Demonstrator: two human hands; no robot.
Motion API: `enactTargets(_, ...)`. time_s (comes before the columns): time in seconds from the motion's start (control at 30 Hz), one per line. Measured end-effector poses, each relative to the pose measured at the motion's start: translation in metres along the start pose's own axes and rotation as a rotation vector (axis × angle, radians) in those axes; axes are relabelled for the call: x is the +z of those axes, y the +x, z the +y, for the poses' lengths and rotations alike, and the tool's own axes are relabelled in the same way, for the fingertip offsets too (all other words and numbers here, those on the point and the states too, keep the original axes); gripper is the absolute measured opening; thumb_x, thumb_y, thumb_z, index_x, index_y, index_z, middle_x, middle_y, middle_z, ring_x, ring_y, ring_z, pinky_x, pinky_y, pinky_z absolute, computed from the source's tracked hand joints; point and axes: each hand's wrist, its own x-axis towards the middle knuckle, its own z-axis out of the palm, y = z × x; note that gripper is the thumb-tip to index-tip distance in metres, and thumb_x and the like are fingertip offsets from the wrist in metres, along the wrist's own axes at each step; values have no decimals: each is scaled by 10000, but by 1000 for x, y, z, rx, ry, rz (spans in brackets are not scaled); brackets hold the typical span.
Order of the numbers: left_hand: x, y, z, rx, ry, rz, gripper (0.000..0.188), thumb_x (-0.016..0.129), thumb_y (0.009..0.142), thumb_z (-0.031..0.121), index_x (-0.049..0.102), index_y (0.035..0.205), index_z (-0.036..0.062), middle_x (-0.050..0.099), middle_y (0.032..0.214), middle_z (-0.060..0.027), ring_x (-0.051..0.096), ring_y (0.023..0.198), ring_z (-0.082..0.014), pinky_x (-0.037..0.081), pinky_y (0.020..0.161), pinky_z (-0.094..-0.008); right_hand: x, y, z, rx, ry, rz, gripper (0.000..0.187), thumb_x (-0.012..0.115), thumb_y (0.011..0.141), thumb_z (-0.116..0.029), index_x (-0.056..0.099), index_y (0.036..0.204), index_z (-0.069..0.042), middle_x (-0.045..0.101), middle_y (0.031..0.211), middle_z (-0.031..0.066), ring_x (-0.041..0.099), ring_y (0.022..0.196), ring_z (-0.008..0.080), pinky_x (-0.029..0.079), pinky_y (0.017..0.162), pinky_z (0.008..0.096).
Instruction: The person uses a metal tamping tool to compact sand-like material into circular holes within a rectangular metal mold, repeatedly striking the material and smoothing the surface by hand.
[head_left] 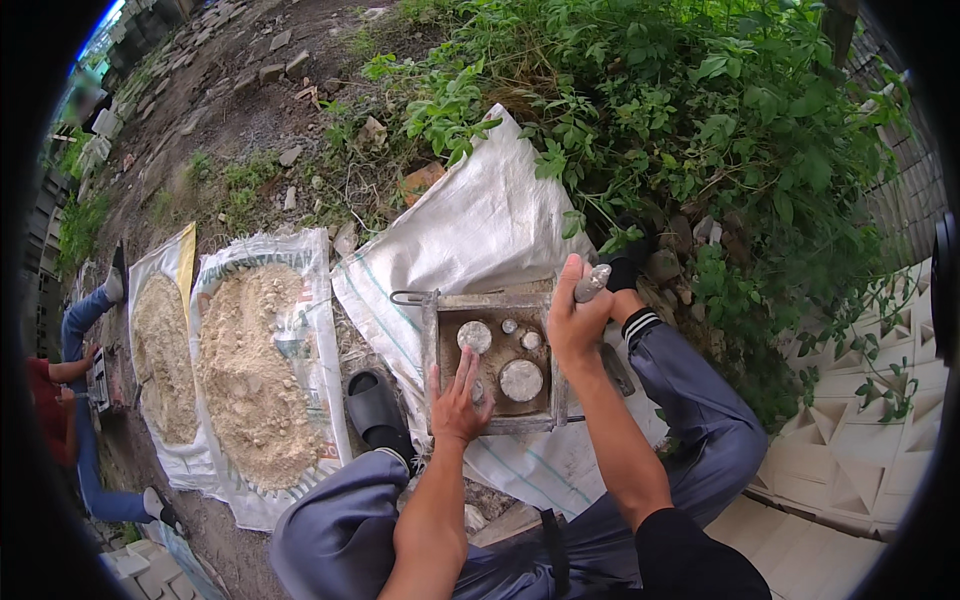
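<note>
A wooden box frame (432, 340) sits between my legs. Pale, dusty round pieces of different sizes stand in it, among them a large disc (521, 381), another disc (474, 337) and a small one (531, 341). My left hand (460, 408) reaches over the box's left side, fingers stretched out, fingertips by the upper-left disc; whether they touch it I cannot tell. Above the box's right edge, my right hand (577, 325) is closed round a thick, dust-crusted rod (592, 284). Only the rod's upper end shows clearly.
The box rests on a white woven sack (470, 220). To the left, two more sacks bear pale powder (255, 375) and sandy powder (165, 345). A dark slide sandal (376, 405) is near the box. Leafy plants (720, 130) crowd the right. Another person (85, 310) sits far left.
</note>
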Motion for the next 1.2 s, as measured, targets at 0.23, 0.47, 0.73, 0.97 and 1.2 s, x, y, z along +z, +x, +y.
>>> enactTargets(0.23,-2,6,2,50,11,115,734,597,775,309,332,1436,130,259,1526,-4,576,1116,-166,156,1141,-478,-3,-7,26,135,-11,70,381,488,955,-121,455,602,20,405,460,66,400,424,111,284,414,350)
enactTargets(0.47,-2,4,9,70,21,97,737,610,761,316,354,1429,138,249,1530,-3,584,1102,-166,143,1144,-472,-9,-21,40,87,-63,196,377,492,957,-151,432,626,19,423,473,71,416,437,126,296,428,347)
enactTargets(0.73,2,8,7,126,152,195,734,597,769,332,351,1430,125,255,1529,-7,577,1112,-156,143,1145,-465,-20,-32,37,273,-19,255,331,483,954,-121,475,659,30,465,530,73,414,479,139,304,450,347)
enactTargets(0.97,0,4,4,65,57,100,719,584,786,308,339,1430,103,258,1527,-26,497,1222,-159,129,1146,-468,-45,-48,17,183,-59,181,340,480,948,-111,419,628,-15,426,494,72,421,417,179,294,417,367)
enactTargets(1.2,5,-1,-1,71,99,134,701,574,792,318,356,1425,109,266,1524,-17,445,1273,-149,139,1146,-463,-39,-47,-8,288,80,111,334,459,955,-105,436,635,-13,438,487,65,426,425,163,316,420,348)
